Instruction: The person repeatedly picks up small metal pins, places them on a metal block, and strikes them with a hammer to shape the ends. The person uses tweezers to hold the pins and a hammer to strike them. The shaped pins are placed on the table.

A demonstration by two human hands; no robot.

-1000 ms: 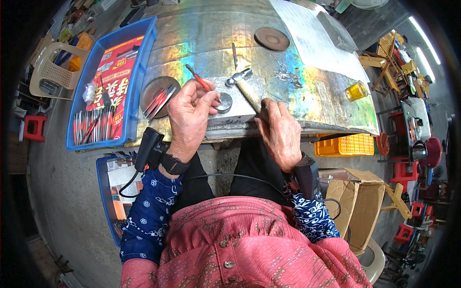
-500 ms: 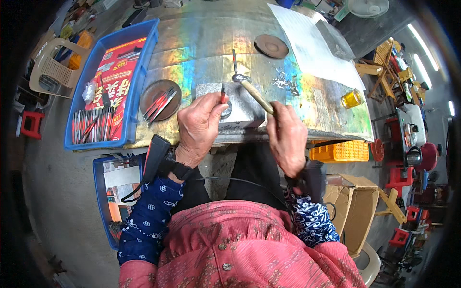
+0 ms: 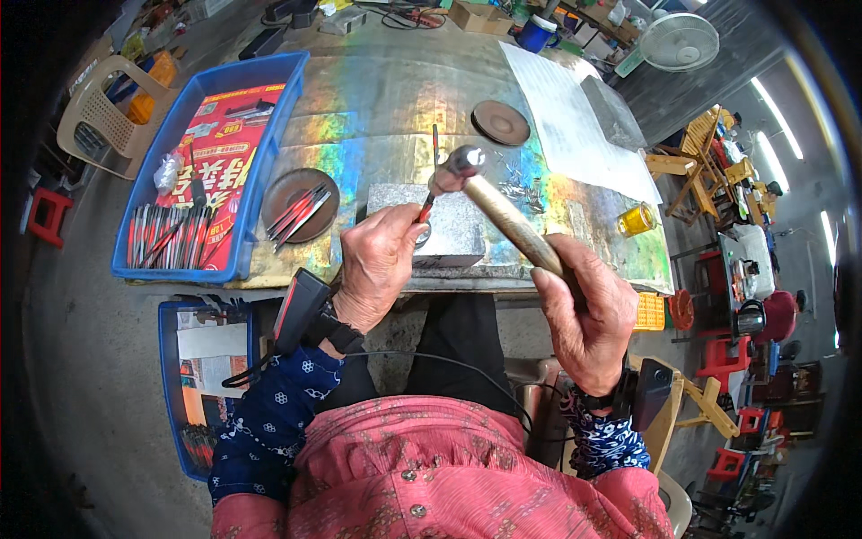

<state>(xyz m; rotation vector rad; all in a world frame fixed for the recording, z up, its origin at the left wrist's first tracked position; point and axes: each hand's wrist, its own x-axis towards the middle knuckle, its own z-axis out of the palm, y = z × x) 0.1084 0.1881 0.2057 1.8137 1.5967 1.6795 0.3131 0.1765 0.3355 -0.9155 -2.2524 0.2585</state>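
My left hand [image 3: 379, 256] is closed in a pinch on a slim red-and-black tool [image 3: 426, 208], just above a speckled grey metal block [image 3: 460, 223] at the table's near edge. Part of a small round dark piece shows under those fingers. My right hand [image 3: 588, 310] is wrapped round the wooden handle of a hammer [image 3: 512, 220]. The hammer's rounded metal head is raised, and in this view it overlaps the block's far side. Left of the block, a dark round dish [image 3: 278, 193] holds several slim red-and-silver tools [image 3: 300, 214].
A blue tray [image 3: 301, 81] with many such slim tools stands at the left. Small silver pieces [image 3: 521, 184] and a dark round dish [image 3: 500, 123] lie beyond the block. A yellow glass [image 3: 636, 219] and a white sheet [image 3: 575, 117] are at the right.
My right hand has moved right and nearer to me, lifting the hammer up off the block area. My left hand keeps its pinch and has shifted slightly. The view has tilted a little.
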